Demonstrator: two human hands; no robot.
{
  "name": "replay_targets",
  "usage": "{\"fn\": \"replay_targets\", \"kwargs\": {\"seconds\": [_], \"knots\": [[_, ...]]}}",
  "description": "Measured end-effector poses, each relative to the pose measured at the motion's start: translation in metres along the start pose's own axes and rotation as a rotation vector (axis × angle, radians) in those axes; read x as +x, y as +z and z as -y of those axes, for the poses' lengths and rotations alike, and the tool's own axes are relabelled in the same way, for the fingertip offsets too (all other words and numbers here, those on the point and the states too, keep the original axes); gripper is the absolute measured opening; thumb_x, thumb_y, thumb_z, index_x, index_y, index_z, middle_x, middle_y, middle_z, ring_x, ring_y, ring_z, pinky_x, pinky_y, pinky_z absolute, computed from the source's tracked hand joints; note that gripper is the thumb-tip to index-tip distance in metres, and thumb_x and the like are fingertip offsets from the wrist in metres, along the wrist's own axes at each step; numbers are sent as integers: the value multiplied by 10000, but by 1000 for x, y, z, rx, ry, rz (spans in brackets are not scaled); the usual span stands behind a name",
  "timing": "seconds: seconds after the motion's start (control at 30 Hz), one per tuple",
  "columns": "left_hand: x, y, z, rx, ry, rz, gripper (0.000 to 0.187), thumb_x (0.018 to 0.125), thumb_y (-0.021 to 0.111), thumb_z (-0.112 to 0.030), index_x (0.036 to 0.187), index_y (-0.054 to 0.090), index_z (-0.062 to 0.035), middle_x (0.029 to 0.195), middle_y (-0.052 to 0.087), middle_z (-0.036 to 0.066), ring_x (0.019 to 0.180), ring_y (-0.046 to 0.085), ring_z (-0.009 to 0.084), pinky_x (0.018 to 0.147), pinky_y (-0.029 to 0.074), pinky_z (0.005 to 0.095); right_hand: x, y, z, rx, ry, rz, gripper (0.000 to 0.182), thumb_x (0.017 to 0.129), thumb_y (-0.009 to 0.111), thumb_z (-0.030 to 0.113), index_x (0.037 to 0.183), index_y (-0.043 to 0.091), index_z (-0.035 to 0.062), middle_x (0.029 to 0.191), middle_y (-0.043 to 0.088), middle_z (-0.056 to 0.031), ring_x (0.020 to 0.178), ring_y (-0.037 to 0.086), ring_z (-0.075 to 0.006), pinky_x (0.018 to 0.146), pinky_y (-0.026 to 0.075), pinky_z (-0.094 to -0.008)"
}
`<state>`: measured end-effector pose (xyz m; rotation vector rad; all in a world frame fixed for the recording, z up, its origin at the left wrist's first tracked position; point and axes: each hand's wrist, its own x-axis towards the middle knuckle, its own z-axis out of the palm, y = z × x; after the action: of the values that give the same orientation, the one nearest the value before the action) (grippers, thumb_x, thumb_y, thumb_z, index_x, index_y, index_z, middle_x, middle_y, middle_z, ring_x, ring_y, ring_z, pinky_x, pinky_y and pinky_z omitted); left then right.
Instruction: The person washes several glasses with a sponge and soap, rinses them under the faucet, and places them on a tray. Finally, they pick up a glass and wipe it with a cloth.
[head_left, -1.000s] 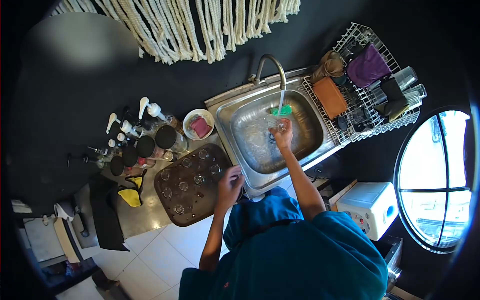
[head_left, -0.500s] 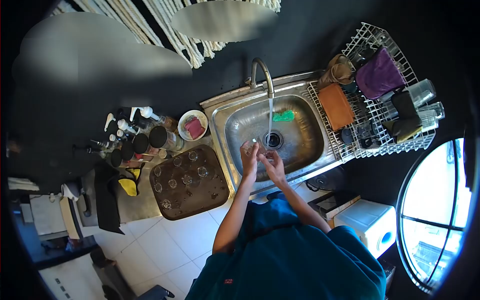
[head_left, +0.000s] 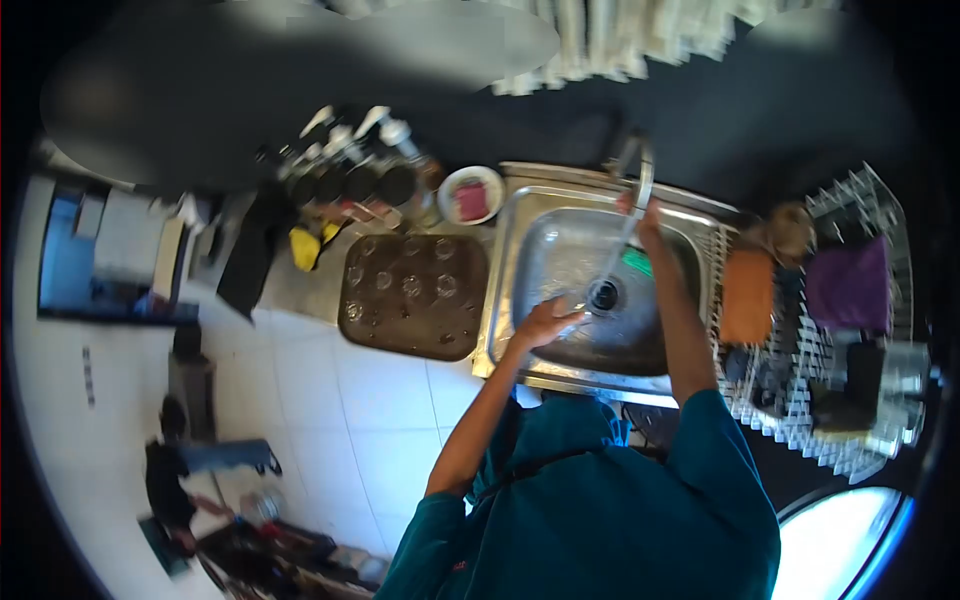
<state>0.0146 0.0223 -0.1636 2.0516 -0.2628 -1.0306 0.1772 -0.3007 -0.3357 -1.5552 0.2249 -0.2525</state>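
Observation:
Over the left part of the steel sink [head_left: 530, 250], my left hand [head_left: 546, 324] is closed around a small clear glass [head_left: 575, 318], its outline blurred. My right hand [head_left: 643, 208] reaches up to the faucet [head_left: 646, 170], and its fingers wrap around the spout near the outlet. Water runs slantwise from the spout toward the drain [head_left: 603, 295]. A green scrubber [head_left: 637, 262] lies in the sink next to my right forearm.
Left of the sink, a brown tray [head_left: 415, 310] bears several small glasses. Behind it stand a white bowl [head_left: 497, 190] with a pink sponge [head_left: 470, 200] and pump bottles [head_left: 395, 140]. A wire dish rack [head_left: 800, 380] is at right. Another person [head_left: 170, 480] is at lower left.
My right hand has left the glass and moved up to the faucet. My left hand keeps the glass over the sink. The view has turned, and another person has come into sight.

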Motion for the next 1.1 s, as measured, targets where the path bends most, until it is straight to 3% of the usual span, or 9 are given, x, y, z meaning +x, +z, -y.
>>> {"fn": "replay_targets", "kwargs": {"seconds": [0.13, 0.27, 0.43, 0.6, 0.73, 0.83, 0.93, 1.03, 1.1], "knots": [[0, 13, 14, 5, 114, -289, 957, 700, 674, -619, 1374, 378, -9, 1094, 604, 269, 1021, 599, 386, 901, 458, 399, 2, 28, 67, 679, 382, -378, 525, 906, 263, 260, 1037, 520, -179, 950, 615, -296, 795, 655, -381, 734, 566, -394], [-20, 8, 4, -27, 127, -317, 935, 693, 698, -585, 1381, 381, -37, 1135, 589, 269, 1098, 558, 386, 948, 432, 395, -1, 24, 74, 797, 404, -318, 386, 930, 354, 172, 1062, 537, -141, 960, 626, -260, 771, 654, -368, 724, 571, -405], [-36, 8, -2, 28, 2, -262, 936, 704, 722, -522, 1402, 336, -33, 1298, 507, 219, 1219, 481, 345, 1023, 378, 377, 32, 15, 72, 472, 461, -237, 171, 835, 616, 95, 706, 505, 107, 618, 501, 20, 483, 460, -108, 429, 398, -287], [-37, 9, -2, -90, 133, -321, 913, 701, 758, -454, 1393, 348, -21, 1305, 500, 221, 1223, 480, 334, 1034, 375, 368, 68, 13, 70, 637, 587, -345, 494, 975, 294, 373, 973, 580, -29, 834, 644, -215, 758, 659, -319, 780, 546, -475], [-35, 11, 5, -197, 268, -484, 842, 684, 805, -356, 1327, 411, 20, 1284, 512, 236, 1194, 509, 322, 1011, 388, 358, 36, 10, 81, 589, 351, -105, 325, 929, 423, 261, 1126, 502, 15, 880, 644, -193, 706, 654, -277, 651, 553, -446], [-30, 17, 14, -431, 352, -495, 742, 696, 815, -257, 1264, 430, 25, 1187, 569, 209, 1131, 549, 307, 980, 410, 361, -8, 21, 82, 92, -91, -370, 405, 851, 489, 86, 1231, 350, 75, 888, 583, -106, 676, 542, -166, 584, 473, -354], [-41, 15, -5, -318, 520, -692, 650, 714, 777, -60, 1246, 406, -22, 1115, 572, 136, 1043, 561, 212, 938, 446, 343, -98, 38, 108, 233, 162, -298, 397, 870, 539, 168, 1229, 379, 116, 953, 567, -87, 770, 523, -140, 703, 437, -311], [-39, 12, -13, -318, 631, -729, 617, 756, 776, -230, 1232, 454, -7, 1055, 592, 150, 961, 594, 212, 833, 482, 320, -194, 44, 104, 279, 130, -53, 438, 872, 589, 342, 1231, 422, 154, 1069, 570, -59, 949, 528, -152, 820, 415, -361], [-28, 4, -15, -531, 375, -500, 562, 808, 713, -301, 1222, 467, -12, 1015, 595, 134, 868, 603, 187, 741, 497, 292, -228, 70, 146, 473, 532, -35, 508, 868, 586, 428, 1262, 425, 151, 1110, 565, -36, 1031, 508, -161, 860, 401, -403]]}}
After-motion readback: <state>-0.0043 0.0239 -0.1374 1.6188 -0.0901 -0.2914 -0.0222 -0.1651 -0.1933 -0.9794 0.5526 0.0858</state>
